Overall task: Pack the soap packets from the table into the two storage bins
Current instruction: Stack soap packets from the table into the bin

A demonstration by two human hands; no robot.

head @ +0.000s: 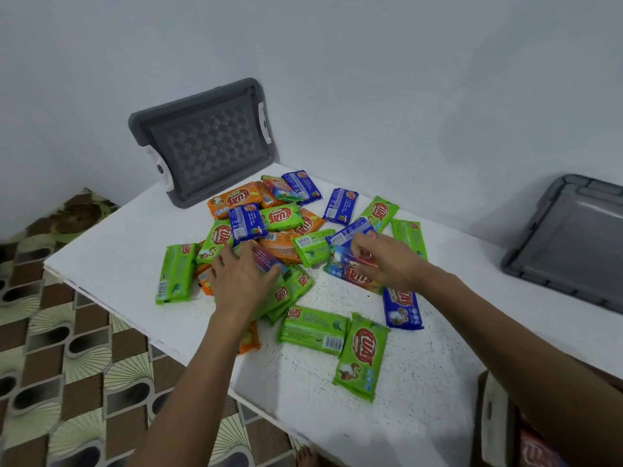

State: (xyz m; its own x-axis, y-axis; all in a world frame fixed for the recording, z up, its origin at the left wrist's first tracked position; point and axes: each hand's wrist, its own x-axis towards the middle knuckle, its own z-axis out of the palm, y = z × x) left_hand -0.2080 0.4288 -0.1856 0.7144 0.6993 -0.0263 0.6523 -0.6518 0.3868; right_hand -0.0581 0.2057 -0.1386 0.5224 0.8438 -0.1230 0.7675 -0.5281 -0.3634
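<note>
Several soap packets, green (360,357), orange (234,200) and blue (401,306), lie scattered on the white table (111,257). My left hand (237,281) lies on the middle of the pile, fingers and thumb closed around a purple-red packet (266,259). My right hand (387,261) pinches the edge of a multicoloured packet (352,276) a little to the right. One grey storage bin (495,419) with a white handle shows at the bottom right, mostly hidden by my right arm, with packets (536,449) inside. No second bin is in view.
A grey bin lid (205,143) leans against the wall behind the pile. Another grey lid (569,241) lies on the table at the right. The table's left edge drops to a patterned floor (67,365). A bare foot (305,456) shows below the front edge.
</note>
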